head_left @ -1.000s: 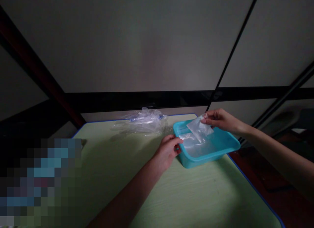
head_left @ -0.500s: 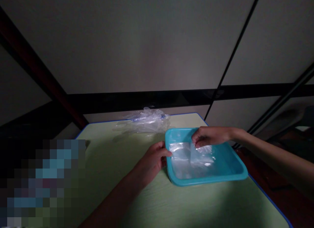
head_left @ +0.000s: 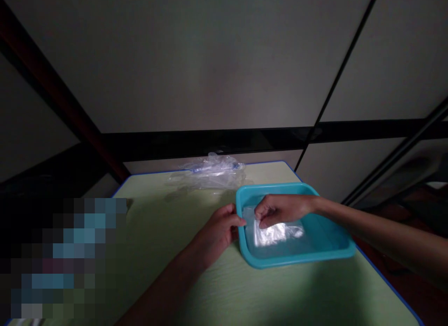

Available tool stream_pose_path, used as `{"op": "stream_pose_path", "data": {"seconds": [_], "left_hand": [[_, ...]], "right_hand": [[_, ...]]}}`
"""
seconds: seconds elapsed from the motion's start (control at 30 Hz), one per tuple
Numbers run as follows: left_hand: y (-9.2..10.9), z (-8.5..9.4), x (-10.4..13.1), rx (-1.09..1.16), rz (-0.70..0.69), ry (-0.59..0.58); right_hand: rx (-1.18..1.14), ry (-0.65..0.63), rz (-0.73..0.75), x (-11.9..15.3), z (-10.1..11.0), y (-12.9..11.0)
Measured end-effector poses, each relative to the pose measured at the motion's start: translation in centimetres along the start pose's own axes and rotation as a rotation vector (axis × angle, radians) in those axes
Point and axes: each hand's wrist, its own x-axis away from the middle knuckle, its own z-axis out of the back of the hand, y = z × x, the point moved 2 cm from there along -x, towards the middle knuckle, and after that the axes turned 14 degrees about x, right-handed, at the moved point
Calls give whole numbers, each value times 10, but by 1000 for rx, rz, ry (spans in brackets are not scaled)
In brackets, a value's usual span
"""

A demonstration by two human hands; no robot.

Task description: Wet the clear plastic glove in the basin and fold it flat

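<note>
A turquoise plastic basin (head_left: 304, 259) stands on the light green table. My left hand (head_left: 224, 225) grips its left rim, thumb over the edge and fingers outside. Inside the basin, my right hand (head_left: 276, 210) pinches the upper left part of a clear plastic bag (head_left: 271, 235). This bag lies over more clear plastic (head_left: 248, 223) on the basin's left floor; how many layers there are I cannot tell. The right part of the basin shows bare turquoise floor under my forearm.
A crumpled heap of clear plastic bags (head_left: 213, 173) lies at the table's back edge. The green table (head_left: 217, 298) has a blue edge and stands by a grey panelled wall (head_left: 203, 69). A pixelated patch (head_left: 70, 256) covers the left side.
My right hand has moved left and slightly nearer inside the basin, drawing the clear plastic bag along. My left hand keeps its hold on the rim.
</note>
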Motion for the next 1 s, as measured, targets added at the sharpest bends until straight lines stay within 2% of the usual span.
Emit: {"op": "stream_pose_path", "data": {"seconds": [0.27, 0.6, 0.7, 0.83, 1.0], "left_hand": [[1, 1, 0, -15, 4, -33], [3, -1, 1, -9, 7, -43], [3, -1, 0, 8, 2, -70], [2, 0, 0, 29, 12, -81], [1, 2, 2, 31, 28, -47]], "right_hand": [[289, 170, -93, -12, -7, -1], [472, 417, -176, -10, -12, -6], [439, 374, -107, -8, -12, -12], [392, 235, 0, -6, -14, -18], [430, 156, -53, -7, -21, -17]]}}
